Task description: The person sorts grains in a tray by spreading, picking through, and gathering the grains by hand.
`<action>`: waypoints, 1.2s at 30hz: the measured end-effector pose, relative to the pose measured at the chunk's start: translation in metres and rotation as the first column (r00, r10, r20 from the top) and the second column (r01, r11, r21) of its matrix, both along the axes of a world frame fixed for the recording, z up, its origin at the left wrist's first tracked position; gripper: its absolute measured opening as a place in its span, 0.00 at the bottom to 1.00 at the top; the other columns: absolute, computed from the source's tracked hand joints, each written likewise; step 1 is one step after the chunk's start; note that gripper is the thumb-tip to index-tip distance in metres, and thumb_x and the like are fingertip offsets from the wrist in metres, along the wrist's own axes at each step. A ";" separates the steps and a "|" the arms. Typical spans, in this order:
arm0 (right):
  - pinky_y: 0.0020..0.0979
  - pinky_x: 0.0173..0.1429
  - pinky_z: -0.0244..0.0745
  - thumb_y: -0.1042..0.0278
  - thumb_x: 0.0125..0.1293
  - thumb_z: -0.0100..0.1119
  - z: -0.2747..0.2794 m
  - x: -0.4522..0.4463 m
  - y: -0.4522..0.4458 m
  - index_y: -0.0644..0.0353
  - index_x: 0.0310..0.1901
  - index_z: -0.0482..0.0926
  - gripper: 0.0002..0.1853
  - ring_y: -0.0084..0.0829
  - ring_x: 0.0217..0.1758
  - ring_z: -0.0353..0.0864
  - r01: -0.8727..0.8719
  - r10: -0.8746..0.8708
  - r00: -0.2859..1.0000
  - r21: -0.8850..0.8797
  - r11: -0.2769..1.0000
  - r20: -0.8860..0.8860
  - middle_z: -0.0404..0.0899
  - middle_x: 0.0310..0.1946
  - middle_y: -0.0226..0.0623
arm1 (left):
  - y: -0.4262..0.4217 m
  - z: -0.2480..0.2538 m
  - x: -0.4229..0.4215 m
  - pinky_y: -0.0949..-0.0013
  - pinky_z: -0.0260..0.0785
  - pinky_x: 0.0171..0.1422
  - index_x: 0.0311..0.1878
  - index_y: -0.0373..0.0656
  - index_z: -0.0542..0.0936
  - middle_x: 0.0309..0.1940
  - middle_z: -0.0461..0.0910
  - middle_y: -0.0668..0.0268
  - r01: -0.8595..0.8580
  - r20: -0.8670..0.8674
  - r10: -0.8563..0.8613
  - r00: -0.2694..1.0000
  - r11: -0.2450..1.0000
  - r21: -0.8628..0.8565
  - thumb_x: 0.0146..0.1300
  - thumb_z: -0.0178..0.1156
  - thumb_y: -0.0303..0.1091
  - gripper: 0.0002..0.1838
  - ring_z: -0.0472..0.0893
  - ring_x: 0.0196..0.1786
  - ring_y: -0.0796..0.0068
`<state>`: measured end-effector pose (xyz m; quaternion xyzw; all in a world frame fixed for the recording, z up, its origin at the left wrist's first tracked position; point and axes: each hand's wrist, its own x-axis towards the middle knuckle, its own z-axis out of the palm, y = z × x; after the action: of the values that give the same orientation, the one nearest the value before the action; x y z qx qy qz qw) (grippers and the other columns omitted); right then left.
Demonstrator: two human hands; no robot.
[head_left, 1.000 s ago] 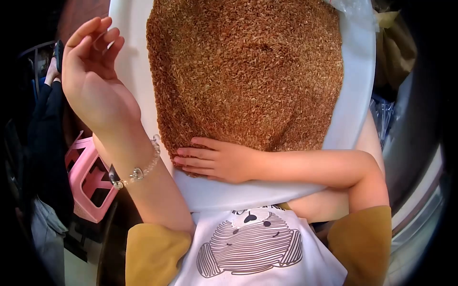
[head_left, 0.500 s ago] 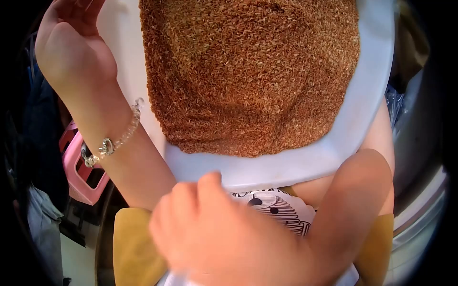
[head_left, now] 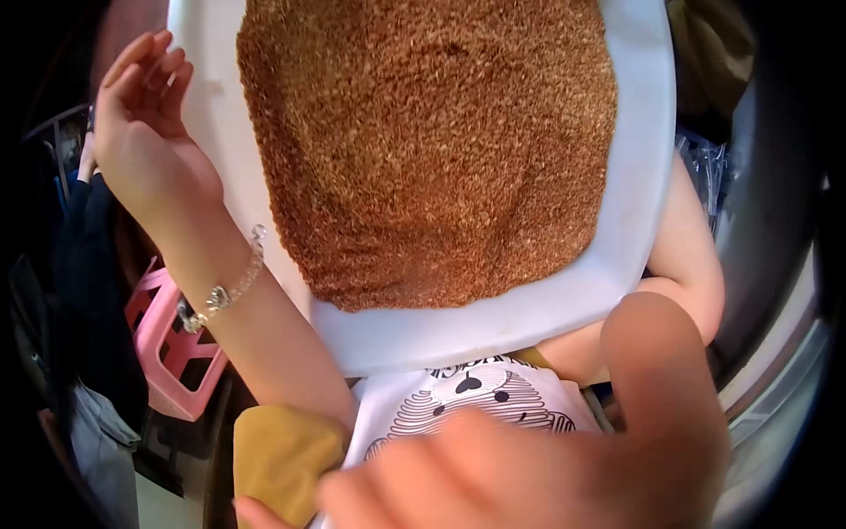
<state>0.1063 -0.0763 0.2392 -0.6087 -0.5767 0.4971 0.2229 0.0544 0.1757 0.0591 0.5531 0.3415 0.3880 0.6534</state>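
A white tray (head_left: 641,159) holds a broad layer of reddish-brown grains (head_left: 441,150). My left hand (head_left: 154,132) rests palm up at the tray's left edge, fingers loosely curled and apart, with nothing in it; a beaded bracelet (head_left: 220,298) circles that wrist. Close to the camera, in front of my printed white shirt (head_left: 476,406), is my right hand (head_left: 467,480), away from the grains. It is blurred, its knuckles face the camera, and most of its fingers are cut off or hidden.
A pink plastic stool (head_left: 172,353) stands at the left. Beyond it are a person's dark-clothed legs (head_left: 97,291). At the right lie a brown bag (head_left: 712,53) and some clear plastic (head_left: 705,172).
My right hand has lifted off the grains' near edge and come back toward my body, close to the camera. My left hand keeps its loose curl; the view has shifted.
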 end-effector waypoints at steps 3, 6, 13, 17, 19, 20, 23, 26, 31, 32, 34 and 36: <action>0.36 0.35 0.62 0.63 0.38 0.64 0.017 0.008 -0.012 0.44 0.46 0.86 0.26 0.28 0.28 0.65 0.083 -0.083 0.997 -0.007 0.996 -0.003 0.69 0.32 0.29 | -0.002 0.003 0.000 0.71 0.76 0.52 0.45 0.33 0.78 0.42 0.82 0.54 0.002 -0.011 -0.002 1.000 0.999 -0.041 0.69 0.42 0.28 0.15 0.81 0.42 0.71; 0.36 0.31 0.61 0.63 0.34 0.65 0.032 0.011 -0.023 0.42 0.48 0.86 0.29 0.27 0.27 0.63 0.178 -0.177 0.984 -0.013 0.984 0.015 0.68 0.31 0.27 | -0.002 0.000 -0.001 0.71 0.76 0.50 0.45 0.34 0.78 0.42 0.82 0.55 0.030 0.011 -0.030 0.999 0.998 -0.050 0.68 0.43 0.27 0.14 0.82 0.41 0.72; 0.34 0.28 0.60 0.61 0.34 0.67 0.046 -0.001 -0.039 0.37 0.51 0.86 0.33 0.27 0.25 0.61 0.452 -0.498 0.849 0.249 0.857 0.174 0.66 0.32 0.26 | -0.008 0.006 -0.001 0.72 0.75 0.54 0.47 0.35 0.77 0.45 0.81 0.57 0.050 -0.074 -0.052 0.996 0.998 -0.035 0.70 0.43 0.28 0.14 0.81 0.44 0.74; 0.32 0.28 0.60 0.59 0.38 0.66 0.038 -0.007 -0.049 0.35 0.52 0.85 0.30 0.27 0.25 0.61 0.552 -0.701 0.687 0.488 0.676 0.194 0.66 0.32 0.27 | -0.011 0.007 0.001 0.73 0.76 0.46 0.43 0.34 0.78 0.40 0.83 0.57 0.030 -0.057 -0.029 0.998 0.999 0.014 0.68 0.45 0.27 0.12 0.82 0.38 0.75; 0.32 0.29 0.60 0.60 0.40 0.65 0.033 -0.005 -0.055 0.37 0.51 0.85 0.29 0.27 0.25 0.61 0.579 -0.764 0.628 0.569 0.584 0.145 0.66 0.31 0.27 | -0.016 0.008 0.002 0.72 0.76 0.45 0.44 0.34 0.78 0.39 0.83 0.57 0.008 -0.041 -0.005 0.999 0.998 0.063 0.67 0.45 0.27 0.12 0.81 0.38 0.74; 0.32 0.29 0.60 0.60 0.40 0.65 0.030 -0.004 -0.058 0.37 0.50 0.85 0.28 0.27 0.25 0.61 0.590 -0.788 0.605 0.601 0.539 0.113 0.66 0.31 0.27 | -0.019 0.010 0.003 0.72 0.76 0.45 0.44 0.34 0.78 0.38 0.83 0.57 -0.005 -0.031 0.008 0.999 0.996 0.087 0.67 0.45 0.27 0.12 0.81 0.37 0.74; 0.32 0.29 0.60 0.60 0.42 0.64 0.021 0.002 -0.064 0.39 0.49 0.84 0.25 0.27 0.25 0.62 0.615 -0.825 0.564 0.671 0.414 -0.008 0.67 0.30 0.27 | -0.037 0.031 -0.008 0.72 0.75 0.43 0.48 0.32 0.77 0.40 0.80 0.55 0.014 -0.012 -0.009 1.000 0.868 0.496 0.70 0.44 0.27 0.13 0.80 0.38 0.70; 0.31 0.29 0.60 0.61 0.44 0.62 0.010 0.008 -0.071 0.40 0.47 0.83 0.23 0.26 0.24 0.62 0.630 -0.832 0.538 0.721 0.290 -0.134 0.67 0.29 0.27 | -0.057 0.072 -0.034 0.74 0.66 0.38 0.45 0.38 0.77 0.38 0.75 0.60 0.263 0.269 -0.414 0.870 0.849 0.458 0.71 0.50 0.35 0.11 0.74 0.39 0.72; 0.30 0.30 0.60 0.62 0.47 0.60 -0.002 0.022 -0.079 0.43 0.45 0.82 0.19 0.26 0.24 0.62 0.638 -0.780 0.534 0.761 0.119 -0.326 0.67 0.28 0.28 | -0.065 0.107 -0.057 0.71 0.59 0.39 0.34 0.41 0.73 0.30 0.66 0.64 0.202 0.446 -0.365 0.817 0.906 0.371 0.66 0.52 0.38 0.10 0.67 0.35 0.73; 0.30 0.30 0.60 0.62 0.48 0.60 -0.003 0.025 -0.082 0.44 0.44 0.82 0.18 0.26 0.24 0.62 0.636 -0.767 0.534 0.766 0.088 -0.356 0.67 0.28 0.28 | -0.064 0.110 -0.059 0.71 0.58 0.39 0.31 0.42 0.72 0.28 0.64 0.64 0.146 0.457 -0.326 0.828 0.911 0.386 0.66 0.52 0.38 0.11 0.66 0.33 0.74; 0.30 0.30 0.60 0.62 0.49 0.59 -0.005 0.029 -0.086 0.45 0.44 0.81 0.17 0.25 0.24 0.62 0.630 -0.738 0.540 0.776 0.036 -0.404 0.67 0.27 0.28 | -0.062 0.114 -0.061 0.70 0.57 0.38 0.27 0.43 0.70 0.24 0.61 0.65 0.048 0.469 -0.256 0.845 0.911 0.411 0.64 0.52 0.39 0.13 0.64 0.30 0.74; 0.30 0.31 0.61 0.63 0.50 0.58 -0.006 0.033 -0.089 0.46 0.43 0.81 0.15 0.25 0.24 0.63 0.625 -0.713 0.547 0.781 0.000 -0.438 0.67 0.27 0.28 | -0.062 0.119 -0.064 0.69 0.55 0.38 0.23 0.43 0.68 0.21 0.57 0.66 -0.032 0.465 -0.194 0.864 0.900 0.436 0.63 0.52 0.40 0.15 0.62 0.27 0.74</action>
<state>0.1390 -0.1657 0.2336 -0.6067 -0.3889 -0.0833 0.6882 -0.0096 0.1141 0.1780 0.5783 0.0434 0.5541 0.5972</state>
